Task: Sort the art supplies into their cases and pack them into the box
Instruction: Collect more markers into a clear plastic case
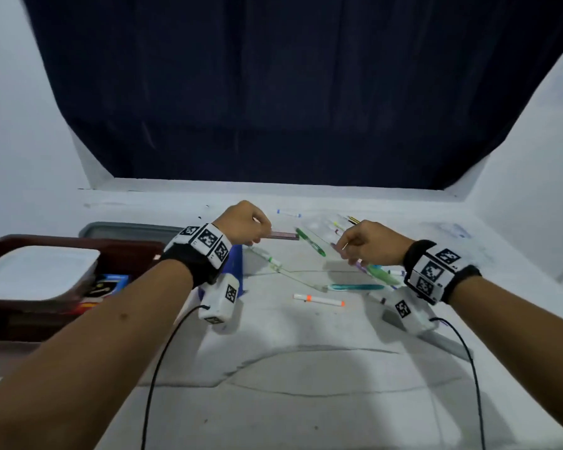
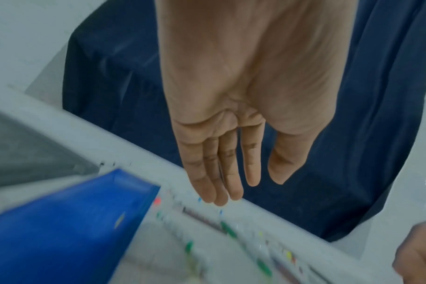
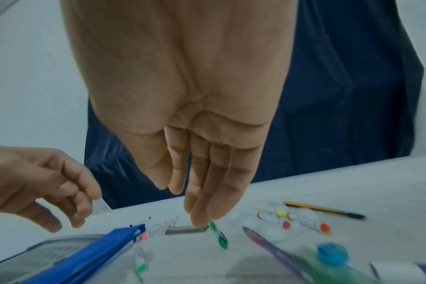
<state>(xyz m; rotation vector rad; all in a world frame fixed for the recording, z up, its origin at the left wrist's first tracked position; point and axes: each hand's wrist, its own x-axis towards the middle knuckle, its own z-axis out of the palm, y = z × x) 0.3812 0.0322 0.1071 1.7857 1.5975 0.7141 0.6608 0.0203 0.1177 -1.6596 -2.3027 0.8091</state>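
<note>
Both hands hang above the far half of the white table (image 1: 306, 368), holding nothing; the left hand (image 1: 244, 222) has its fingers (image 2: 221, 173) straight and together, pointing down over the table's far edge, the thumb a little apart; the right hand (image 1: 368, 243) has its fingers (image 3: 214, 182) straight and loose too, their tips just above a green marker (image 3: 219, 237) and a dark flat strip (image 3: 186, 229), though whether they touch is unclear.

The supplies lie scattered between and beyond the hands; an orange-capped marker (image 1: 319, 300) lies alone nearer the person, with bare table all round it; a clear plastic case (image 1: 322, 235) sits under the right hand with markers on it; a yellow pencil (image 3: 324, 209) lies further right, near the far edge; a blue-capped marker (image 1: 288, 213) lies close to the back edge; a teal pouch (image 1: 358, 287) lies by the right wrist.

A blue case (image 3: 90, 255) stands on edge just beside the left hand; left of it a grey lid (image 1: 127, 229) and a dark brown box (image 1: 124, 254) holding a white container (image 1: 36, 271) take up the left side; a dark curtain (image 1: 273, 92) hangs behind the table's back edge; the near half of the table lies bare apart from two cables (image 1: 163, 352).
</note>
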